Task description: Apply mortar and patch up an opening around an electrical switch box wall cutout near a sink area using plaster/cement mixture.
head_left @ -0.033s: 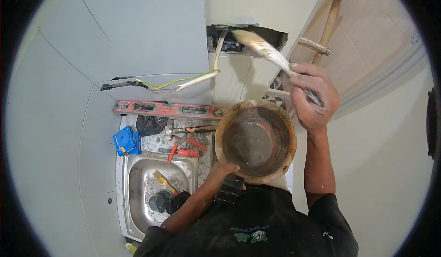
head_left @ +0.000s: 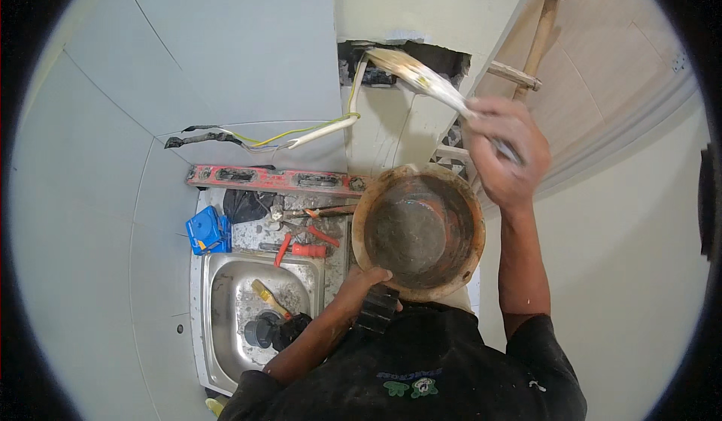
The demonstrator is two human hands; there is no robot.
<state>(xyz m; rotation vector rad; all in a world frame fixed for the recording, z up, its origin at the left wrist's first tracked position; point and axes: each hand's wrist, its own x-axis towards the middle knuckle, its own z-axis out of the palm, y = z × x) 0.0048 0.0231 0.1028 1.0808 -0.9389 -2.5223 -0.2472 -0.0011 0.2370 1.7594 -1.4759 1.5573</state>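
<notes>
My right hand (head_left: pixel 508 150) is closed round the handle of a paintbrush (head_left: pixel 423 77), raised above the bucket. Its pale bristles point up and left at the ragged wall opening (head_left: pixel 440 59) and look smeared by motion. I cannot tell whether they touch the wall. Against my body, my left hand (head_left: pixel 368 280) grips the near left rim of a round, worn bucket (head_left: pixel 475 252), thumb over the edge. Greyish material coats the bucket's inside.
White conduit (head_left: pixel 322 132) with loose wires sticks out from the wall opening. A red spirit level (head_left: pixel 274 179), pliers (head_left: pixel 282 249) and a blue box (head_left: pixel 207 231) lie by the steel sink (head_left: pixel 213 323), which holds another brush (head_left: pixel 271 298). A wooden ladder (head_left: pixel 543 34) stands right.
My right hand has shifted slightly left with the paintbrush, and its bristle tip has moved left along the wall opening. The bucket and my left hand stay in place.
</notes>
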